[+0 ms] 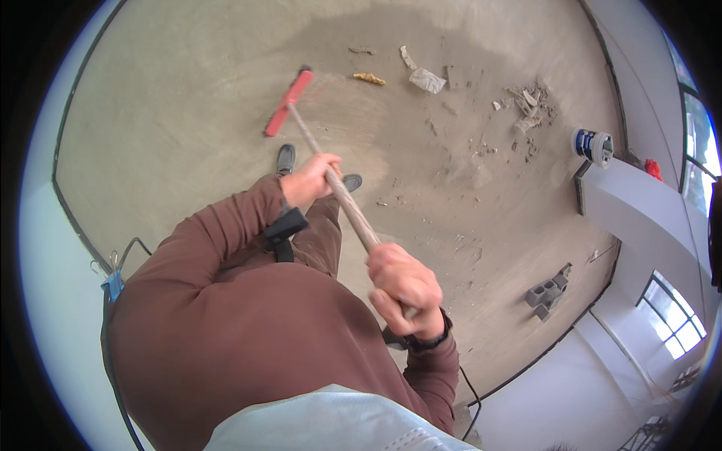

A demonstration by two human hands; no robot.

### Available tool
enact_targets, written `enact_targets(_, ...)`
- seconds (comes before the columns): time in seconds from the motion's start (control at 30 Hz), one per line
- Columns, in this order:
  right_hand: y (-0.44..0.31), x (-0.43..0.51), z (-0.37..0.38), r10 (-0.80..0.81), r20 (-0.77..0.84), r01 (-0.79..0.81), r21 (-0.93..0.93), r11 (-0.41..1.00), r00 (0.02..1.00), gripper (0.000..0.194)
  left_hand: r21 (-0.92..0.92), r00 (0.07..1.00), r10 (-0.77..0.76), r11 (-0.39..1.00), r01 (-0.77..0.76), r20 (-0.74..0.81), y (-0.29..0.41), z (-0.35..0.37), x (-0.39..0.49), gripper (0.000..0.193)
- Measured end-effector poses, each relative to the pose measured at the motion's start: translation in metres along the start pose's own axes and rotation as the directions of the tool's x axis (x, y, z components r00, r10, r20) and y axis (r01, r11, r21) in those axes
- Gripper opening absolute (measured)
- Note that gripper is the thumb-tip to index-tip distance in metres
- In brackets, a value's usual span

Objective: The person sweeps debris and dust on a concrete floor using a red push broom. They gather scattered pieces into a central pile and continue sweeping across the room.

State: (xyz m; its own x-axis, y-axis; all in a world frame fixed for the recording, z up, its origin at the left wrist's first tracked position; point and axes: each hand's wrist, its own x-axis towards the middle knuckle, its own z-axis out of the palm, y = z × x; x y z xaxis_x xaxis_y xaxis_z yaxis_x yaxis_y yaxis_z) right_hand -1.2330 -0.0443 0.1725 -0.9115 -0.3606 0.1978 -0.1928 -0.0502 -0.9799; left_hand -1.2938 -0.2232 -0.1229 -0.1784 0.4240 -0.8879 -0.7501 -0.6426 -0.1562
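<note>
A push broom with a red head (289, 102) and a wooden handle (354, 211) slants across the view, its head on the dusty concrete floor (186, 124) beyond my shoes. Around the middle of the handle, my left hand (312, 179) is closed just above my feet. My right hand (406, 287) grips the upper end, close to my body, with the handle's tip poking out below the fist. To the right of the broom head lie a crumpled yellow scrap (369, 78) and a whitish plastic piece (427, 80).
A rubble heap (530, 107) lies at the far right, near a white and blue bucket (592, 146) on its side by a low white wall (637, 186). Grey hollow blocks (547, 293) sit farther right. Loose crumbs and dust spread across the floor between.
</note>
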Motion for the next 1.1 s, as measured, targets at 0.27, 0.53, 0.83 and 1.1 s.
enact_targets(0.27, 0.159, 0.014, 0.082, 0.149, -0.067, -0.124, 0.288, 0.95, 0.987, 0.02, 0.232, 0.857, 0.238, 0.962, -0.143, -0.457, 0.12, -0.156, 0.002, 0.028)
enact_targets(0.53, 0.058, -0.08, 0.015, 0.123, -0.457, -0.157, -0.037, 0.987, 0.881, 0.017, 0.478, 0.957, 0.122, 0.878, 0.019, -0.263, -0.067, -0.017, 0.099, 0.003)
enact_targets(0.83, -0.028, -0.064, -0.015, -0.024, -0.443, -0.169, -0.39, 0.905, 0.896, 0.018, 0.435, 0.98, -0.173, 0.893, 0.112, 0.102, -0.153, 0.14, 0.068, 0.012)
enact_targets(1.1, -0.034, -0.074, -0.038, 0.045, -0.285, -0.066, -0.063, 0.996, 0.958, 0.017, 0.161, 0.998, 0.046, 0.986, -0.038, -0.044, -0.089, 0.074, 0.016, 0.022)
